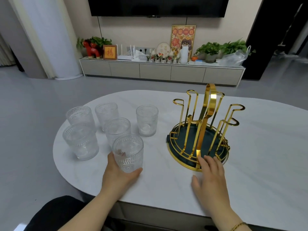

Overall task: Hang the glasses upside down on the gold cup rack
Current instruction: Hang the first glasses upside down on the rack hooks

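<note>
While the left hand wraps the nearest glass at lower centre and the open, empty right hand steadies the gold rack, lift, invert, then lower it squarely over a prong.

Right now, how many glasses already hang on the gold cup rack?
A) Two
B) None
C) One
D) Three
B: every prong of the gold cup rack is bare, five glasses stand upright on the table, and the sixth glass, also upright, is held by the left hand.
</note>
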`<state>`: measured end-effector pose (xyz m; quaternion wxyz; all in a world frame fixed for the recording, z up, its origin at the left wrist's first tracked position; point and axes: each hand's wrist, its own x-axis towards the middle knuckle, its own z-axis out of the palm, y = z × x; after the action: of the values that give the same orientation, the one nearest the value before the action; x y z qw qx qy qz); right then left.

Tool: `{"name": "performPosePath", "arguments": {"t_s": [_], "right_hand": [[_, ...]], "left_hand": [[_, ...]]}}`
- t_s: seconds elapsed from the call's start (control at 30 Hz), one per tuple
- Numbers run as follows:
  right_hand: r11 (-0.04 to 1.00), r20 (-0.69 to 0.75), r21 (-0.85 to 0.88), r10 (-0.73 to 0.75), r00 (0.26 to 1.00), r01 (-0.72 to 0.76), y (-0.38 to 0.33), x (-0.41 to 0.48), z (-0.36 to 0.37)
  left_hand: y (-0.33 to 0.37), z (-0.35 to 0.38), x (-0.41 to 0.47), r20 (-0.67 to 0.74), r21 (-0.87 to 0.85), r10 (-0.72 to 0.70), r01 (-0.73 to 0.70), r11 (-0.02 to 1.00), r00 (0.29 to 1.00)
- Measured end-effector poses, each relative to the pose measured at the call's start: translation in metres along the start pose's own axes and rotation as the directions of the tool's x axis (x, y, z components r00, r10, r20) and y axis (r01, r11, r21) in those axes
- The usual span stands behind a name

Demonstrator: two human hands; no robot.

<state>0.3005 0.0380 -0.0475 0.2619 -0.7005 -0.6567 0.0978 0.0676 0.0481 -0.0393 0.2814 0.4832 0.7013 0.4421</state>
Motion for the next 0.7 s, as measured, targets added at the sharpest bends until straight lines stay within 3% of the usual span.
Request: {"name": "performPosePath", "arguments": {"t_s": [0.17,0.27,0.4,0.57,0.7], "right_hand": [[0.996,0.007,0.081,-0.034,0.999,0.034,0.004,0.003,-0.004],[0.992,-0.001,0.121,-0.034,0.999,0.034,0.006,0.005,-0.005],[0.99,0.011,0.137,-0.025,1.0,0.023,0.005,0.006,-0.004],[0.987,0.028,0.162,-0.02,0.999,0.015,0.008,0.008,-0.01],[0.986,0.046,0.169,-0.016,0.999,0.008,0.009,0.01,-0.012]], "left_hand": [[0.017,-0.007,-0.012,-0.039,-0.047,0.013,-0.015,0.999,0.999],[0.041,-0.022,-0.01,-0.007,-0.025,0.147,-0.147,0.989,0.989],[0.092,-0.043,0.02,0.079,0.135,0.298,-0.306,0.942,0.951],[0.148,-0.048,0.058,0.245,0.49,0.362,-0.437,0.754,0.9],[0.179,-0.034,0.071,0.364,0.619,0.439,-0.565,0.545,0.822]]}}
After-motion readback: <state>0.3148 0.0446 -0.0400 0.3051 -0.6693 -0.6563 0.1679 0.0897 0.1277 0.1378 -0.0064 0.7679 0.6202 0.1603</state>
